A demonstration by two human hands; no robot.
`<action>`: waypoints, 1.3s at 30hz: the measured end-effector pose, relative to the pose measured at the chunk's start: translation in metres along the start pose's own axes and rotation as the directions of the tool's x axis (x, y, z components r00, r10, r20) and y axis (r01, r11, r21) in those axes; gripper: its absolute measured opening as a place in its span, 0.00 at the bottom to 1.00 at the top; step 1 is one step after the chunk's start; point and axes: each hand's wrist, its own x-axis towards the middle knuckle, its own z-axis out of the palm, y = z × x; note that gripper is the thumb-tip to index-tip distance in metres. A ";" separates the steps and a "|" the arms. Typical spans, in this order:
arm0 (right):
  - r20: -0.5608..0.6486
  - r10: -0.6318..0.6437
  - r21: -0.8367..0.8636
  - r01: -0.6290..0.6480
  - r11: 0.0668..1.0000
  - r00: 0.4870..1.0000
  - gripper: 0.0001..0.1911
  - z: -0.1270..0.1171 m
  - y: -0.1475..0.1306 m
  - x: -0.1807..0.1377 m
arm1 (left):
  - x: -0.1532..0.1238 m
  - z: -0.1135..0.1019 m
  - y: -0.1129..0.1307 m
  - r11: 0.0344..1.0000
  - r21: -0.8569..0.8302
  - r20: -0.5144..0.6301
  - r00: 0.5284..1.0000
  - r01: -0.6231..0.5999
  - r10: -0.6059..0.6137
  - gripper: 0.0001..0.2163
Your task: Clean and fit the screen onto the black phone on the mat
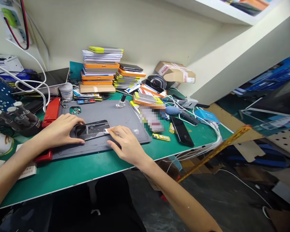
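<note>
A smartphone [93, 129] with a dark, glossy screen lies face up on a grey work mat [101, 111]. My left hand [61, 130] grips its left end, the thumb along the near edge and the fingers at the far edge. At the phone's right end, my right hand [125, 143] has its fingertips pinched on a small white piece [106, 130], perhaps a wipe, touching the screen. Most of that piece is hidden by the fingers. Beyond the phone stands a small clear bottle [121, 101] with a black cap.
A red tool [52, 111] lies along the mat's left edge beside a screwdriver holder [26, 120]. Stacked boxes [100, 69] stand against the wall. To the right are another phone [182, 131], a yellow packet [161, 137] and tangled white cables [215, 137].
</note>
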 end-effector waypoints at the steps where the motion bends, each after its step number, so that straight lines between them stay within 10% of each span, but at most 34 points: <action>1: -0.011 -0.005 -0.007 0.005 1.000 1.000 0.23 0.002 0.001 0.003 | 0.000 0.000 0.000 1.000 -0.001 0.004 1.000 0.000 0.000 0.40; 39: -0.109 0.000 -0.054 -0.006 0.999 0.994 0.27 0.039 -0.064 0.014 | -0.003 -0.004 -0.001 1.000 -0.013 0.006 1.000 -0.025 0.025 0.39</action>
